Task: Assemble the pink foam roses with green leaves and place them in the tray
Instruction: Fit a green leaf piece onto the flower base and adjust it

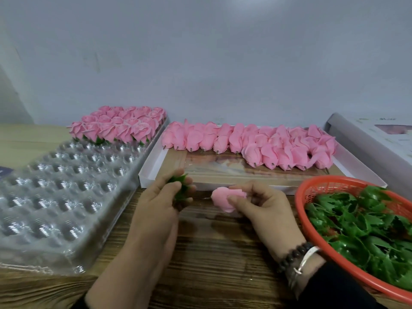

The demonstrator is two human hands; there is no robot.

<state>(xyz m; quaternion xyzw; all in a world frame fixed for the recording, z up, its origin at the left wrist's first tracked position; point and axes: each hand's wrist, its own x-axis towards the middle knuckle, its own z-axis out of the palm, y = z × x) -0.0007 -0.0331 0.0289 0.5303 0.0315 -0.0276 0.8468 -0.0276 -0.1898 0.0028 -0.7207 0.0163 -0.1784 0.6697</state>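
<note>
No readable writing. Left hand (pixel 159 198) pinches a jagged green leaf (pixel 181 186); right hand (pixel 259 202) grips a soft pink foam rose (pixel 223 200) above the wood-grain worktop (pixel 211 253). Clear dimpled plastic tray (pixel 58 188) left, red mesh basket (pixel 312 221) right.

Bare wooden table (pixel 200 253) is lying open in the near middle, between the clear plastic tray (pixel 55 197) crowding the left and the red basket (pixel 301 210) of green leaves (pixel 361 224) hemming in the right. Both hands are working just above this gap. Beyond them, the white cardboard box (pixel 151 166) is blocking the far side, though its near floor is showing bare in front of the pink roses (pixel 256 143). The tray's near cups are sitting unfilled.
</note>
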